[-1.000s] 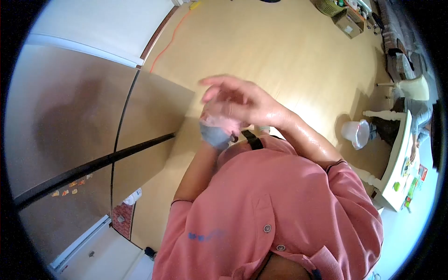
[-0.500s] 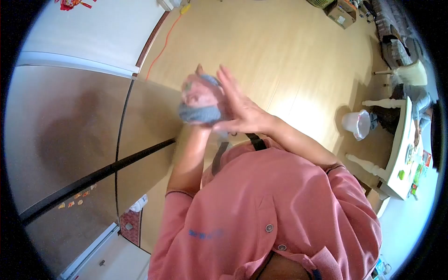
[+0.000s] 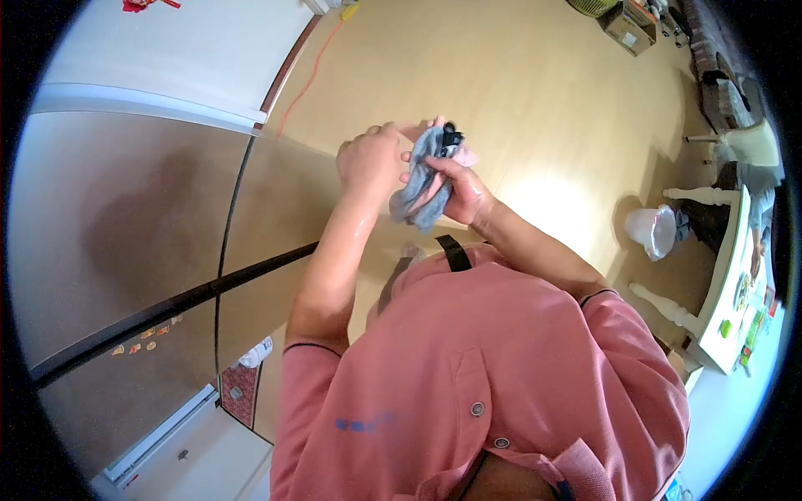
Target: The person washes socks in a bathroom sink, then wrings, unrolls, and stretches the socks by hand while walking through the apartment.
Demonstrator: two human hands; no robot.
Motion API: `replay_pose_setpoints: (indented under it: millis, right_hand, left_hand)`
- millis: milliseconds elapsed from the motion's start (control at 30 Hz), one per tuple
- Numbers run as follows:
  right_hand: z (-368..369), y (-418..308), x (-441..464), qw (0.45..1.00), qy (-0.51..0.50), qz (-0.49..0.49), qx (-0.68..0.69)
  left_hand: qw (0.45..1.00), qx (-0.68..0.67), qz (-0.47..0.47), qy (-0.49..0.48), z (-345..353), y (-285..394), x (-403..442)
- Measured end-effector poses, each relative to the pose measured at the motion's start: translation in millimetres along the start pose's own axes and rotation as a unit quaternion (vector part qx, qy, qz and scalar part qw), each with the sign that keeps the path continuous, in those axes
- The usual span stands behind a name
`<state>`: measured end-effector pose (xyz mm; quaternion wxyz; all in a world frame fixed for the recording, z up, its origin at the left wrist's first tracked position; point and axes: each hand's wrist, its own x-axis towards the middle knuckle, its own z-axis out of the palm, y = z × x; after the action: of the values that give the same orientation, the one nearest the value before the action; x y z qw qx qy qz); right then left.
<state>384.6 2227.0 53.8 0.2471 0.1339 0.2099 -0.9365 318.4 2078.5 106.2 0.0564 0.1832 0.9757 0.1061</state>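
A crumpled grey-blue cloth (image 3: 409,196) with pink parts is bunched in front of my waist. My right hand (image 3: 468,190) grips it, the thumb lying across its front. At the cloth's top sits a small black piece (image 3: 451,138) that looks like a clip or buckle. Just left of the cloth, my left hand (image 3: 368,160) is closed with its back towards me. Its fingers reach to the cloth's upper left edge, and what they pinch is hidden.
Brown glossy cabinet doors (image 3: 134,200) stand close on my left. An orange cord (image 3: 313,71) runs along the floor. To the right are a white bin (image 3: 650,231), a white table (image 3: 718,334) with another person's arm over it, and a chair (image 3: 752,144). A cardboard box (image 3: 628,32) lies farther off.
Earlier my hands were pressed close together, blurred, with the cloth around my left hand and my right hand spread open. Now the right hand grips the cloth, and the left is closed beside it.
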Motion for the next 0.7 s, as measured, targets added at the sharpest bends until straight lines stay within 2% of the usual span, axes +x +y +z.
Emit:
replay_pose_setpoints:
  millis: [67,133,200,233,267,333,400,433,467,533,567,667,700]
  right_hand:
    - [0,-10,-4,0.998,-0.046,0.015,-0.034]
    - [9,-12,-8,0.995,-0.012,0.017,-0.099]
    - [6,-17,-10,0.982,0.002,0.049,-0.183]
    - [4,-16,-10,0.972,0.008,0.067,-0.225]
    - [0,-10,-7,0.969,0.037,0.065,-0.235]
    - [5,-9,-7,0.959,-0.028,0.009,-0.283]
    - [18,-16,-10,0.975,-0.018,-0.003,-0.224]
    - [22,-17,-12,0.981,-0.011,-0.008,-0.191]
    - [21,-21,-11,0.980,-0.045,-0.019,-0.192]
    - [19,-21,-8,0.979,-0.048,0.001,-0.200]
    - [20,-21,-9,0.978,-0.045,-0.017,-0.202]
    - [26,-22,-12,0.979,-0.024,-0.054,-0.197]
    - [26,-20,-11,0.980,-0.012,-0.057,-0.189]
  left_hand:
    - [0.967,-0.216,-0.052,0.125,10,-15,-13]
    - [0.912,-0.374,-0.100,0.132,24,-19,-28]
    - [0.833,-0.522,-0.121,0.137,32,-7,-41]
    - [0.827,-0.530,-0.108,0.150,28,4,-45]
    - [0.905,-0.386,-0.060,0.169,24,7,-47]
    - [0.861,-0.475,-0.088,0.157,13,12,-48]
    - [0.824,-0.518,-0.096,0.208,31,-9,-44]
    - [0.807,-0.553,-0.119,0.172,17,-5,-49]
    - [0.771,-0.605,-0.116,0.164,15,-4,-50]
    - [0.689,-0.702,-0.109,0.146,14,-4,-51]
    - [0.666,-0.727,-0.109,0.130,14,-5,-53]
    - [0.622,-0.761,-0.135,0.123,4,-1,-54]
    - [0.637,-0.753,-0.129,0.105,0,-3,-55]
